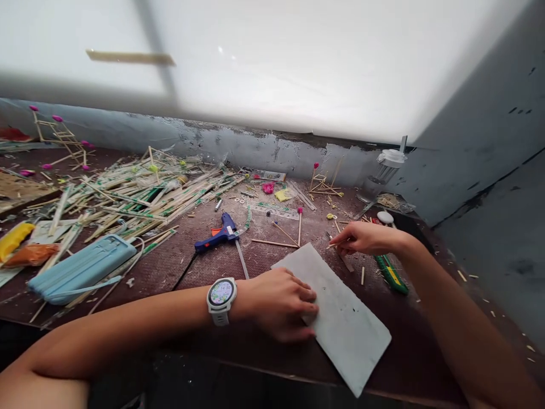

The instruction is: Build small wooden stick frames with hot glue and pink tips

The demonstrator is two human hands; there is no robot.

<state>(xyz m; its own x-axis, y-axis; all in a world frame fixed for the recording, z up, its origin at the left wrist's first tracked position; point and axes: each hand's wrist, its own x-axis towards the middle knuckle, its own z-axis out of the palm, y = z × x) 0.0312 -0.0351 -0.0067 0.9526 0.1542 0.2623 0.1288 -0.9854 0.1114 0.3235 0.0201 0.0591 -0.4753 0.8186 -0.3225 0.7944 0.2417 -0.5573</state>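
Note:
A flat, pale grey rectangular board [344, 318] lies at a slant near the table's front edge. My left hand [287, 307], with a white watch above the wrist, is closed at the board's left edge, fingers bent over it. Beyond the board's far right side, my right hand [361, 238] pinches a short thin wooden stick [331, 246]; the palm hides part of it. Just past the board, several joined sticks [300, 227] form an angular frame with a pink lump at one top. A green and yellow utility knife [392, 275] lies beside my right forearm.
A blue hot glue gun [219, 234] lies left of the stick frame. Piled wooden sticks [149, 190] and a light blue pencil case [83, 267] fill the left. At back right are another stick frame [324, 184] and a clear container [385, 170] near the wall.

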